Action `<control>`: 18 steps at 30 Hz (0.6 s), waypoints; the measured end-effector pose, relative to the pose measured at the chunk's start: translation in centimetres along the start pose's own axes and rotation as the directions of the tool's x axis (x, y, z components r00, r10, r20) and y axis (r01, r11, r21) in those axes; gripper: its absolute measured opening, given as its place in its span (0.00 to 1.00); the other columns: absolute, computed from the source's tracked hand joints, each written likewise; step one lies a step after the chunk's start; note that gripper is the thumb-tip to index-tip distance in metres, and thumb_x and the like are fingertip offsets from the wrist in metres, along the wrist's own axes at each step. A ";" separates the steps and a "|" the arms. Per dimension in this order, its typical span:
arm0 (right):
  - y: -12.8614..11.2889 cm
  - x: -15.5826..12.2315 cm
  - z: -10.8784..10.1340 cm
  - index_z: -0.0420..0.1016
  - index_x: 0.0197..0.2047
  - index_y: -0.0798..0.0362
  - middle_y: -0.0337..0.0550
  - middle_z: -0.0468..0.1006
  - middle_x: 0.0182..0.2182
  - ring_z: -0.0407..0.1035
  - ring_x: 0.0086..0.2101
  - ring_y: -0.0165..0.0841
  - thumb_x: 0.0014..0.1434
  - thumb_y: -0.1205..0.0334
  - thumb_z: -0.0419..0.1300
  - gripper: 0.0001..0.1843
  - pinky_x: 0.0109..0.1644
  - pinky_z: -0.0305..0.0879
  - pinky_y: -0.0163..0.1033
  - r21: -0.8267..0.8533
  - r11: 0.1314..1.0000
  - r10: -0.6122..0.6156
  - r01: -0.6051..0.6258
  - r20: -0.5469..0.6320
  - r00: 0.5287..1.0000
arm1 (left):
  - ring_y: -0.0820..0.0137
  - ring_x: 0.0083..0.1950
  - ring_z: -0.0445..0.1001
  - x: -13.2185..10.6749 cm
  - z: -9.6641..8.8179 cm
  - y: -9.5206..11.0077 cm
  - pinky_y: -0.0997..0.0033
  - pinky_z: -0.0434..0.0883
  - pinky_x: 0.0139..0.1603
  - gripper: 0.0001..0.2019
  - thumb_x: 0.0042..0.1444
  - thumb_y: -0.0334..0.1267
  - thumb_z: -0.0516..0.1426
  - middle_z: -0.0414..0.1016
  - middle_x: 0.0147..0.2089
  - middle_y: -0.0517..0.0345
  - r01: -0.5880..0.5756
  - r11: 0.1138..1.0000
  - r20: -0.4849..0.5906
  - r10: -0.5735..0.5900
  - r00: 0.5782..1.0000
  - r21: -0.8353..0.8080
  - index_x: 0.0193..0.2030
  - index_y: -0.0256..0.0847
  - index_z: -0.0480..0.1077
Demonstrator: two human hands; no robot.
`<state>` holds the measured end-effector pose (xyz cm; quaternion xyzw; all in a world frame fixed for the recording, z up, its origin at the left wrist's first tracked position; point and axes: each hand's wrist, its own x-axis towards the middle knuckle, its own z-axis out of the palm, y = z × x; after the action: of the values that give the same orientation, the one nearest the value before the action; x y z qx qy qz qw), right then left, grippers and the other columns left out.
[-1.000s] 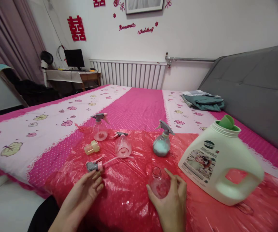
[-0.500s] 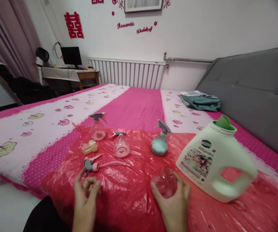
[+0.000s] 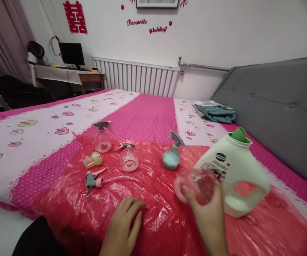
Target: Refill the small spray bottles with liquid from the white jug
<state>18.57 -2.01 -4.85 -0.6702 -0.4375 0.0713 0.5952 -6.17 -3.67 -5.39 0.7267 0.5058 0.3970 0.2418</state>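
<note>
Two bare hands are in front of you, above a crinkled, glossy red plastic sheet (image 3: 68,209) spread over the pink-and-white patterned bedspread (image 3: 153,110). Your right hand (image 3: 208,209) is closed around a clear pink, rounded plastic bottle (image 3: 196,183), your thumb pressed on its near side. The bottle is tipped over sideways in your grip, just beside the large pale green plastic jug with a handle (image 3: 245,169); you can see a bright green cup-like piece (image 3: 239,134) in the jug's mouth.

Your left hand (image 3: 125,222) has nothing in it: palm down, fingers loosely bent and partly open. Whether its fingertips touch the sheet, you cannot tell. Beyond it, a grey-and-pink trigger sprayer head (image 3: 91,180) lies on its side, its thin tube pointing right. Near that lies a translucent yellow plastic piece with a wide collar (image 3: 92,160). Farther back you have two pink spray bottles with grey tops (image 3: 102,141) and a grey-topped clear spray bottle of pale blue contents (image 3: 171,159).
</note>
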 end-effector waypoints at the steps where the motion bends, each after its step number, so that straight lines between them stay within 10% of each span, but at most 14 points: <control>1: -0.4 0.4 0.8 0.66 0.66 0.56 0.54 0.68 0.59 0.67 0.58 0.43 0.55 0.27 0.67 0.49 0.66 0.65 0.48 0.017 1.000 -0.016 0.015 0.053 0.998 | 0.55 0.50 0.84 -0.1 0.0 0.0 0.58 0.82 0.53 0.14 0.67 0.37 0.57 0.85 0.48 0.49 -0.013 1.000 0.003 0.013 1.000 0.017 0.51 0.54 0.83; 9: -0.5 1.8 8.3 0.66 0.69 0.58 0.54 0.66 0.62 0.66 0.59 0.41 0.57 0.33 0.60 0.47 0.64 0.67 0.44 0.047 0.997 -0.071 0.060 0.287 0.955 | 0.55 0.56 0.83 -0.8 -0.6 -1.1 0.57 0.80 0.60 0.15 0.70 0.39 0.56 0.84 0.55 0.49 -0.012 0.996 0.034 0.010 0.999 0.086 0.57 0.55 0.81; 18: 1.5 1.5 8.5 0.59 0.73 0.60 0.58 0.63 0.64 0.61 0.64 0.44 0.62 0.38 0.59 0.46 0.72 0.59 0.52 -0.022 0.997 -0.054 0.070 0.417 0.907 | 0.55 0.53 0.85 -0.7 -0.1 -0.9 0.57 0.82 0.57 0.15 0.69 0.38 0.57 0.85 0.52 0.48 -0.037 0.995 0.025 0.035 0.999 0.093 0.56 0.53 0.81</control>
<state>15.00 5.44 -7.88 -0.6361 -0.5767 0.1856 0.4780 -6.85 -3.96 -6.23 0.7509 0.5078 0.3685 0.2062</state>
